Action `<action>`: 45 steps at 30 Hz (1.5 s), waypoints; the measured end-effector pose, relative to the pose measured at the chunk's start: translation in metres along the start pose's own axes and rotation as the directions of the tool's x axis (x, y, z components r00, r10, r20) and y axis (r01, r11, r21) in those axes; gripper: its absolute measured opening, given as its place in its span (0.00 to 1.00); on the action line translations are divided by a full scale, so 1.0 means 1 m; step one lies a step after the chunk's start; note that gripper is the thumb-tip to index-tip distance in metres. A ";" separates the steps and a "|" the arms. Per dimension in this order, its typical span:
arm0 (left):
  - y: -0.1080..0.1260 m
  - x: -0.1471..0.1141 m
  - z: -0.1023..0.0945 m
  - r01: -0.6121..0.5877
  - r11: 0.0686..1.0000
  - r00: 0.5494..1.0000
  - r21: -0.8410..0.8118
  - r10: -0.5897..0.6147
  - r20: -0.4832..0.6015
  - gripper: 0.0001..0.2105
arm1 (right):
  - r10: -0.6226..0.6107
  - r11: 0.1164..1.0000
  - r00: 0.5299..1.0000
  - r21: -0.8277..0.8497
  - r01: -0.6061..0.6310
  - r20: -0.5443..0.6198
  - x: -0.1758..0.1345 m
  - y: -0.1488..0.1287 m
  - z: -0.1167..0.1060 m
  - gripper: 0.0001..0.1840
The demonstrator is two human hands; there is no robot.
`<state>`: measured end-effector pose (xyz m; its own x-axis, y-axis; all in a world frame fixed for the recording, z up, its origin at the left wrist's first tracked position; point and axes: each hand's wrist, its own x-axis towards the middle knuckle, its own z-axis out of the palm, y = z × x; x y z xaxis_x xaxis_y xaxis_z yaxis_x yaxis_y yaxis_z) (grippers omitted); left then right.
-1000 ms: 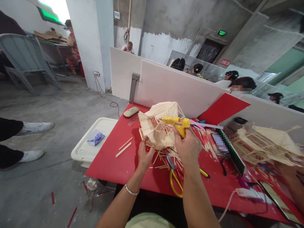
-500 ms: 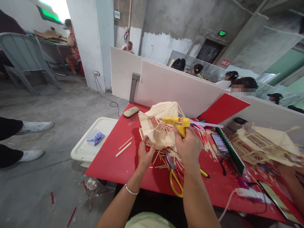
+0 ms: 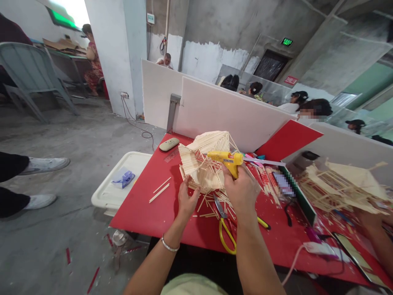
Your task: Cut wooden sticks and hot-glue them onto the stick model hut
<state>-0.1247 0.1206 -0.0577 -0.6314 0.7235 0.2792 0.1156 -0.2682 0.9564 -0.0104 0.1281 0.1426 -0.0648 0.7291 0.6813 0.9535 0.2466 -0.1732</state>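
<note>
A yellow hot glue gun (image 3: 225,157) is gripped in my right hand (image 3: 242,186), with a long pale glue stick out of its back. Its nozzle points left, over a model house (image 3: 188,162) built of thin wooden sticks. My left hand (image 3: 188,203) holds the near left edge of the model, thumb and fingers around its rim. Close by on the red table (image 3: 141,213), loose sticks (image 3: 210,207) lie scattered between my hands. Scissors (image 3: 226,235) with yellow handles rest just below them. Whether glue is leaving the nozzle cannot be made out.
An oval beige case (image 3: 169,144) and two or more sticks (image 3: 159,193) lie at the left. To the right are stick bundles (image 3: 266,184), a phone (image 3: 283,184) and a green divider (image 3: 302,200). Beyond it, another person's hand (image 3: 368,223) is at a second stick model (image 3: 340,188).
The glue gun and my right hand have shifted slightly to the left over the model. My left hand stays at the model's edge.
</note>
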 end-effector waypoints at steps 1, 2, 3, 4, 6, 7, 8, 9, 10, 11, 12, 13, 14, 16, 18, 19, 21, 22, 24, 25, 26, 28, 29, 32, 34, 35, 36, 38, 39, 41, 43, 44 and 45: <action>0.000 0.000 0.000 0.001 1.000 1.000 0.004 -0.001 -0.001 0.29 | -0.018 1.000 1.000 0.010 0.019 -0.012 -0.002 0.001 0.000 0.20; 0.001 0.000 0.000 0.002 1.000 1.000 0.006 -0.002 0.001 0.29 | -0.040 0.999 0.999 0.024 0.040 -0.029 -0.004 0.003 0.001 0.20; 0.001 0.001 -0.001 0.003 1.000 1.000 0.007 -0.003 0.003 0.29 | -0.064 0.997 0.997 0.039 0.066 -0.052 -0.008 0.005 0.001 0.19; 0.002 0.001 -0.001 0.003 1.000 1.000 0.007 -0.003 0.007 0.29 | -0.094 0.994 0.992 0.052 0.098 -0.079 -0.012 0.008 0.001 0.19; 0.003 0.001 -0.002 0.004 1.000 1.000 0.003 -0.004 0.016 0.29 | -0.166 0.983 0.977 0.058 0.175 -0.133 -0.022 0.016 0.000 0.18; 0.003 0.001 -0.003 0.007 1.000 1.000 0.000 -0.007 0.021 0.29 | -0.202 0.976 0.967 0.050 0.212 -0.152 -0.027 0.020 -0.001 0.17; 0.004 0.000 -0.003 0.010 1.000 1.000 -0.004 -0.010 0.026 0.29 | -0.236 0.969 0.959 0.037 0.244 -0.158 -0.031 0.023 -0.003 0.15; 0.004 0.000 -0.004 0.013 1.000 0.999 -0.009 -0.012 0.032 0.29 | -0.262 0.963 0.953 0.021 0.268 -0.155 -0.036 0.026 -0.004 0.14; 0.004 0.000 -0.004 0.014 1.000 0.999 -0.014 -0.013 0.036 0.29 | -0.280 0.959 0.949 0.004 0.283 -0.146 -0.039 0.029 -0.006 0.13; 0.004 0.000 -0.004 0.014 1.000 0.999 -0.020 -0.013 0.035 0.29 | -0.290 0.957 0.947 -0.017 0.290 -0.138 -0.041 0.031 -0.007 0.13; 0.004 0.000 -0.003 0.014 1.000 0.999 -0.027 -0.013 0.030 0.29 | -0.297 0.955 0.946 -0.041 0.294 -0.131 -0.043 0.032 -0.008 0.13; 0.004 -0.001 -0.003 0.013 0.999 1.000 -0.032 -0.012 0.025 0.29 | -0.304 0.952 0.944 -0.065 0.298 -0.127 -0.044 0.033 -0.008 0.14; 0.003 -0.001 -0.003 0.011 0.999 1.000 -0.034 -0.010 0.022 0.29 | -0.309 0.950 0.942 -0.085 0.300 -0.130 -0.044 0.033 -0.007 0.15; 0.004 0.000 -0.003 0.004 1.000 1.000 -0.027 -0.004 0.022 0.29 | -0.325 0.945 0.934 -0.101 0.312 -0.150 -0.042 0.033 -0.002 0.15; 0.005 0.000 -0.004 -0.004 1.000 1.000 -0.014 0.004 0.026 0.29 | -0.345 0.938 0.924 -0.085 0.335 -0.165 -0.041 0.032 0.004 0.15; 0.006 0.000 -0.005 -0.006 1.000 1.000 -0.011 0.006 0.025 0.29 | -0.353 0.936 0.920 -0.071 0.346 -0.171 -0.040 0.031 0.008 0.15; 0.008 0.000 -0.006 -0.006 1.000 1.000 -0.009 0.006 0.026 0.28 | -0.370 0.928 0.912 -0.037 0.370 -0.176 -0.039 0.029 0.012 0.17; 0.009 0.000 -0.007 -0.005 1.000 1.000 -0.008 0.005 0.026 0.28 | -0.378 0.924 0.908 -0.018 0.381 -0.181 -0.039 0.028 0.014 0.18; 0.010 0.000 -0.007 -0.003 1.000 1.000 -0.001 0.003 0.026 0.28 | -0.388 0.918 0.904 0.011 0.396 -0.179 -0.040 0.026 0.014 0.19; 0.010 0.000 -0.007 -0.003 1.000 1.000 0.003 0.003 0.024 0.28 | -0.390 0.917 0.906 0.021 0.399 -0.166 -0.041 0.025 0.013 0.20; 0.010 0.000 -0.008 -0.004 1.000 1.000 0.006 0.004 0.023 0.28 | -0.391 0.917 0.909 0.027 0.399 -0.146 -0.042 0.024 0.012 0.20; 0.009 0.000 -0.007 -0.008 1.000 1.000 0.008 0.008 0.026 0.28 | -0.392 0.918 0.915 0.025 0.396 -0.096 -0.045 0.024 0.010 0.19; 0.009 0.000 -0.007 -0.013 1.000 1.000 0.008 0.013 0.027 0.28 | -0.394 0.918 0.916 0.019 0.396 -0.074 -0.046 0.026 0.009 0.19; 0.008 0.000 -0.007 -0.028 1.000 0.999 0.004 0.028 0.032 0.28 | -0.399 0.917 0.916 -0.007 0.400 -0.040 -0.053 0.035 0.006 0.19; 0.008 -0.001 -0.007 -0.030 1.000 0.999 -0.005 0.030 0.038 0.29 | -0.394 0.919 0.917 -0.034 0.392 -0.062 -0.057 0.044 0.004 0.18; 0.008 -0.001 -0.007 -0.028 1.000 0.999 -0.009 0.028 0.038 0.29 | -0.387 0.922 0.918 -0.051 0.384 -0.084 -0.058 0.049 0.003 0.18; 0.009 -0.001 -0.007 -0.024 1.000 0.999 -0.014 0.025 0.037 0.29 | -0.380 0.925 0.919 -0.070 0.375 -0.107 -0.059 0.053 0.002 0.18; 0.010 -0.002 -0.007 -0.013 1.000 0.999 -0.023 0.014 0.035 0.29 | -0.368 0.929 0.920 -0.098 0.357 -0.134 -0.060 0.058 0.002 0.17; 0.011 -0.002 -0.007 -0.006 1.000 0.999 -0.028 0.007 0.034 0.29 | -0.363 0.931 0.922 -0.102 0.352 -0.133 -0.060 0.058 0.002 0.17; 0.011 -0.002 -0.006 0.006 0.999 0.999 -0.032 -0.004 0.033 0.28 | -0.352 0.935 0.930 -0.082 0.344 -0.106 -0.060 0.054 0.004 0.17; 0.012 -0.002 -0.006 0.014 1.000 0.999 -0.021 -0.013 0.037 0.28 | -0.348 0.938 0.935 -0.033 0.346 -0.069 -0.060 0.046 0.007 0.17; 0.011 -0.002 -0.007 0.017 1.000 0.999 -0.012 -0.017 0.039 0.28 | -0.355 0.935 0.933 0.000 0.356 -0.053 -0.061 0.042 0.008 0.18; 0.011 -0.001 -0.007 0.020 1.000 0.999 -0.001 -0.020 0.045 0.28 | -0.370 0.928 0.928 0.037 0.371 -0.038 -0.062 0.038 0.009 0.18</action>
<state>-0.1280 0.1123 -0.0481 -0.5984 0.7566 0.2635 0.1017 -0.2545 0.9617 0.0271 0.0982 0.0875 -0.4015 0.5614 0.7236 0.8499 0.5227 0.0660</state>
